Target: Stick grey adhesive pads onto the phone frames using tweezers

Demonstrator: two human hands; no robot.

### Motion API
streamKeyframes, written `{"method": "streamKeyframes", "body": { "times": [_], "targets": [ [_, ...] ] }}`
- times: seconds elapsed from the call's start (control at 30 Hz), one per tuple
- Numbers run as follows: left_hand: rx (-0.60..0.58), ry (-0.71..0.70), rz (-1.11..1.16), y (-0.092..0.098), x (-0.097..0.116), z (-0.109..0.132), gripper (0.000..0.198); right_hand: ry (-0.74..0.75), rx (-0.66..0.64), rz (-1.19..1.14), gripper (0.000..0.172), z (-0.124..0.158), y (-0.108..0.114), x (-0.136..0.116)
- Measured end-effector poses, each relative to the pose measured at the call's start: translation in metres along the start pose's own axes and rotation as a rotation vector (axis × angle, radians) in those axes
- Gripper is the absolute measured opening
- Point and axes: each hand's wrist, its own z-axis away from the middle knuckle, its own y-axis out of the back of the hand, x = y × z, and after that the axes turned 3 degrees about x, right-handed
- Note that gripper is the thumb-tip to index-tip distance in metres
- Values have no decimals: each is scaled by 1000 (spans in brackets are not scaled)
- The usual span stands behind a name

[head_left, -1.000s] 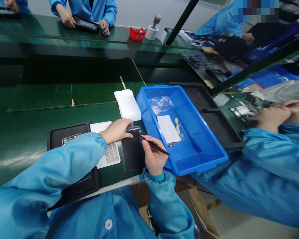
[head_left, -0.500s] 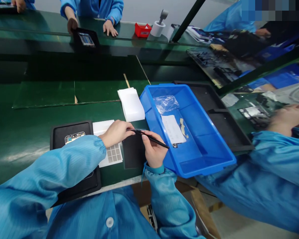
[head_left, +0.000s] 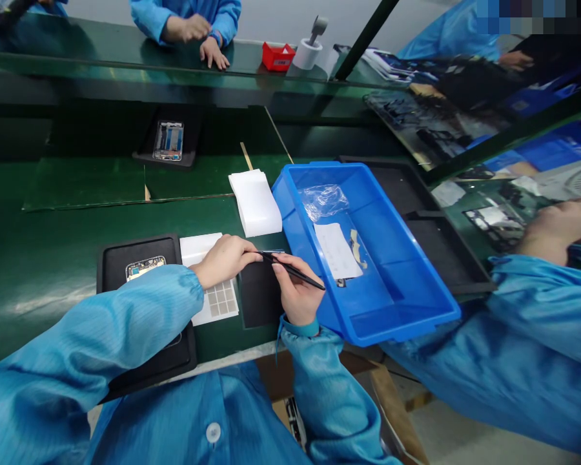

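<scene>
My right hand [head_left: 300, 290] is closed round a slim black tool [head_left: 303, 276], which slants up to the fingertips of my left hand [head_left: 228, 258]. My left hand is pinched at the tool's tip; a thin strip shows there, too small to make out. Below the hands lie a white sheet with grey square stickers [head_left: 221, 300] and a flat black pad [head_left: 259, 300]. A black tray [head_left: 113, 261] with a phone part [head_left: 145, 266] sits to the left, partly covered by my left sleeve.
A blue bin [head_left: 392, 258] holding paper and clear plastic stands right of my hands. White sheets [head_left: 255, 203] lie beyond them. Farther back is another black tray [head_left: 142, 145] with a phone frame [head_left: 169, 140]. Co-workers' hands are across the bench and at right.
A co-worker across the bench has let go of the black tray with the phone frame, which now lies nearer on the green surface. My hands have barely moved.
</scene>
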Motion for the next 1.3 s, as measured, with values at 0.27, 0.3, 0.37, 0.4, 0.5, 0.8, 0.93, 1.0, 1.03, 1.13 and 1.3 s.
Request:
{"method": "streamKeyframes", "body": {
  "times": [0.27, 0.3, 0.37, 0.4, 0.5, 0.8, 0.93, 1.0, 1.03, 1.13, 1.3],
  "targets": [
    [11, -12, 7, -2, -1, 0, 21, -42, 4, -9, 11, 1, 0, 3],
    [11, -14, 11, -2, -2, 0, 21, -42, 4, -14, 11, 1, 0, 3],
    [11, -16, 13, -2, -2, 0, 21, -40, 2, -23, 11, 1, 0, 3],
    [10, -16, 13, -1, -2, 0, 22, -40, 2, -23, 11, 1, 0, 3],
    [7, -13, 8, -1, -2, -1, 21, -45, 2, -16, 10, 1, 1, 2],
    [18, -32, 20, -2, -2, 0, 19, -15, 29, -33, 9, 1, -1, 5],
    [21, -30, 16, -3, -3, -1, 19, -16, 14, -30, 10, 0, 0, 6],
    [21, -26, 17, -3, -4, -1, 19, -19, 16, -32, 10, 0, 0, 6],
    [20, -24, 18, -3, -4, -1, 19, -18, 18, -35, 9, 0, 0, 6],
    [18, -22, 24, -3, -4, -2, 19, -18, 19, -48, 10, 1, 0, 5],
    [19, -17, 23, -3, -3, -2, 19, -25, 35, -49, 10, 1, -1, 6]
  ]
}}
